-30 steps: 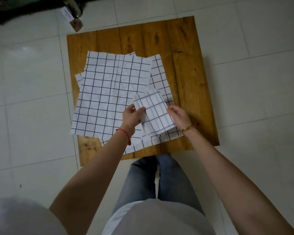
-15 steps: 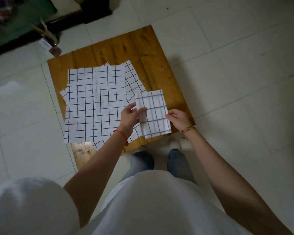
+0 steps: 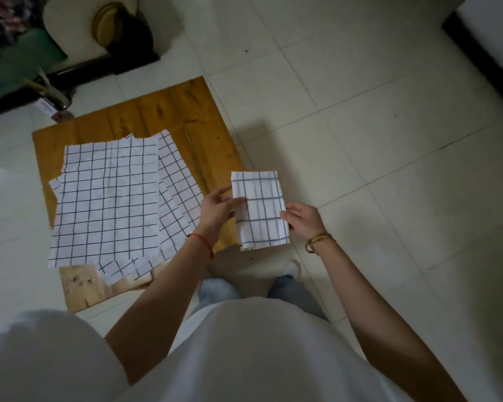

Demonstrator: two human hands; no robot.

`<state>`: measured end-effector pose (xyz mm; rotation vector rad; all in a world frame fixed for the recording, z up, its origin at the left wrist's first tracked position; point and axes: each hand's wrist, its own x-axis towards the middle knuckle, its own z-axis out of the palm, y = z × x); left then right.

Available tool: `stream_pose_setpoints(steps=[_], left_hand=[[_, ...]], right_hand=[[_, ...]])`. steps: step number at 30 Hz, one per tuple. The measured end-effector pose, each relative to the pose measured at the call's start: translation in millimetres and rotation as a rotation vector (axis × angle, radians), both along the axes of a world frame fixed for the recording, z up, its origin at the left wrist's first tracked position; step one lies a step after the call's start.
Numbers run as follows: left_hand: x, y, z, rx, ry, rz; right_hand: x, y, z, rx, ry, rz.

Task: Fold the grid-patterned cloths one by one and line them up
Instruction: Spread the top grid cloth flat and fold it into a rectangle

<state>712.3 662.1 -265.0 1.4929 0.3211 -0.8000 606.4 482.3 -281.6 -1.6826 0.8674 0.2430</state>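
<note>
The folded cloth (image 3: 260, 210) hangs in the air, held by both hands past the tabletop's (image 3: 192, 123) 4 o'clock corner, over the floor (image 3: 360, 140). Its long axis runs 12 to 6 o'clock. The left hand (image 3: 218, 206) pinches its 9 o'clock edge, fingers (image 3: 236, 201) clamped on it; the right hand (image 3: 304, 220) grips the 3 o'clock edge likewise. The stack of unfolded cloths (image 3: 108, 198) lies flat at 9 o'clock from the hands, nearer the left. Bare wood lies at 11 o'clock, likely where the row begins.

White cloths (image 3: 108, 198) with dark grid lines, honey-brown wooden board (image 3: 186, 111), pale cream floor tiles (image 3: 389, 140).
</note>
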Motion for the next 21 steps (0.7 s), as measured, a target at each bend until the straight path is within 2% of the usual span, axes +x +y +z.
stream_pose_setpoints(steps=[10,21], left_hand=[[-32.7,-110.6,9.3,-0.057,-0.007,0.088],[20.3,-173.2,17.4,-0.051,-0.066,0.158]], right_hand=[[-18.9,-124.1,21.8,-0.03,-0.027,0.078],[54.4,-188.3,26.9,0.004,-0.047,0.122]])
